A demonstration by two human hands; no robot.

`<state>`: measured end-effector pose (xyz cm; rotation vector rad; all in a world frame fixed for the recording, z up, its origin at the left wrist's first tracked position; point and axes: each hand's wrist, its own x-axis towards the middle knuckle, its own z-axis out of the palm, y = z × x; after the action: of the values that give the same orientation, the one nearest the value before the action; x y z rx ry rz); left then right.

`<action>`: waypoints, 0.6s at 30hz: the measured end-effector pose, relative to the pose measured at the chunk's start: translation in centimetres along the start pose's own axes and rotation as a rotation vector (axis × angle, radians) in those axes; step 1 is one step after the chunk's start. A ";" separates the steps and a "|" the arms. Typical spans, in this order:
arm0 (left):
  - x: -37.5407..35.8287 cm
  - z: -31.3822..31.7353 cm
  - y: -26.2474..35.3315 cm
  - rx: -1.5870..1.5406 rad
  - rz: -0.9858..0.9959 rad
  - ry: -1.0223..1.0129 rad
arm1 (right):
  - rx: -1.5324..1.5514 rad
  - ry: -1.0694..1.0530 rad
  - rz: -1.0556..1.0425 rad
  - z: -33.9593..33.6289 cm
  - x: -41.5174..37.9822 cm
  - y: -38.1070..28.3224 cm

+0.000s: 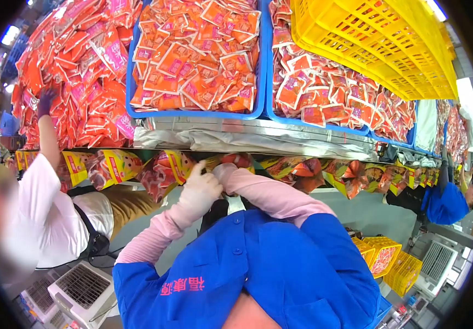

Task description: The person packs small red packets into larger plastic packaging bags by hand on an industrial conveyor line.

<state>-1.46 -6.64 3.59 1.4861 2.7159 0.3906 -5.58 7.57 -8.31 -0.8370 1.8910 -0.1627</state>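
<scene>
My left hand (201, 186), in a white glove, is beside the row of yellow and red printed bags, its fingers at the top edge of one bag (179, 166). Close on its right, my right hand (226, 174) reaches into the same row, next to another bag (238, 160); its fingertips are hidden. What either hand grips, if anything, is too small to make out. More open bags (120, 166) with red contents stand along the row to both sides.
Blue trays (264, 66) full of red sachets lie beyond the metal ledge (247, 137). A yellow crate (368, 38) overhangs the right tray. At left, a co-worker's gloved hand (45, 103) is in a sachet heap (83, 71). Another person (446, 203) is at right.
</scene>
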 end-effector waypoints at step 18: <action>15.2 1.1 -18.8 -0.060 -0.720 0.190 | 0.188 0.952 0.784 -9.0 -12.0 24.9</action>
<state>-25.18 -3.46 -0.28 0.3969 3.0889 0.5785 -22.12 31.36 -6.52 0.2372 2.8821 -0.2687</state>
